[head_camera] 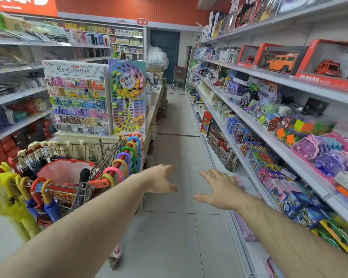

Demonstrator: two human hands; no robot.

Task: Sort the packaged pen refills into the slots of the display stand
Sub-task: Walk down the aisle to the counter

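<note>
Store aisle, seen from the head-worn camera. Both forearms are being held out over the tiled floor [169, 121] of the aisle. The left hand [161, 178] is being shown with its fingers [172, 169] loosely curled and spread, and nothing is being held in it. The right hand [222, 189] is being shown flat, its fingers straight and slightly splayed, likewise with nothing in its hold.

No packaged pen refills are being made out with certainty in this view; none are in either hand. The slotted marker display stand [76, 97] is being seen standing on the tabletop [155, 101] at its near end, on the left of the aisle and well apart from both hands, with a tall colourful display board [128, 97] just beside it. Whether this is the stand meant for the refills cannot be told.

A wire shopping cart [68, 169] is standing in front of the near end of the tabletop, a red basket [66, 171] lying inside it and umbrellas with curved handles [127, 155] hanging from its rim. Toy shelves [269, 121] are running along the right side of the aisle.

The task is being judged as not yet begun. Packaged refills are being expected to be light, thin and slightly flexible, in smooth film that may slide between the fingers; a pinch across the flat faces near the upper end is being judged the best hold, leaving the lower end free to enter a slot.
</note>
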